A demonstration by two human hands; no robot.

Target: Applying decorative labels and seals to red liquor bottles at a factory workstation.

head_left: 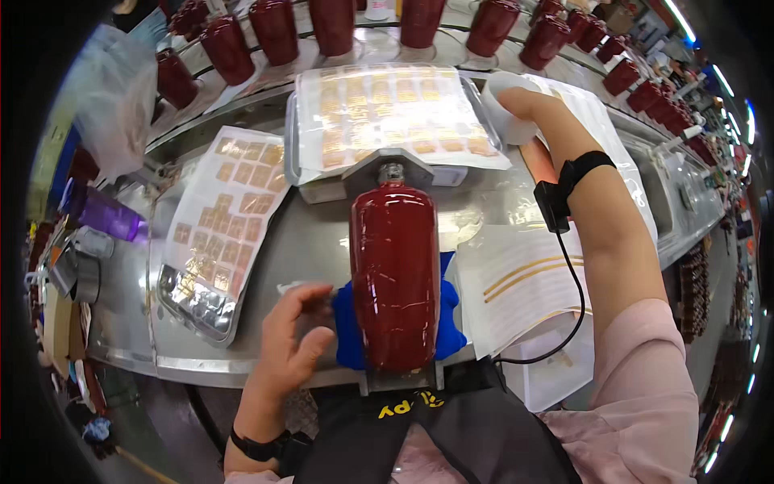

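A dark red cylinder [394, 278], glossy and lying lengthwise on a metal cradle, sits at the near edge of the metal surface [314, 234] with its valve end pointing away from the person; a blue cloth [348, 327] is tucked under it and shows on both sides of it. The left hand [294, 339] comes up from the lower edge just left of the cylinder, wrist bent back, fingers curled loosely and spread, fingertips at the blue cloth and a small white scrap beside the cylinder; its grip is slack, closed on nothing that can be made out. The right hand [528, 109] is stretched far beyond the cylinder and to its right, the forearm running straight up from a pink sleeve, a black strap with a small device and a trailing black cable around the wrist. Its grip is wrapped around a white roll [506, 121], fingers curled over the top. Directly beyond the cylinder's valve end lies a tray of gold label sheets [387, 117]; left of the cylinder a second sheet of gold labels [230, 214] lies at an angle. Right of the cylinder lies white backing paper with gold strips [524, 282]. Farther beyond the cylinder, a curved row of upright red cylinders [274, 28] lines the far edge.
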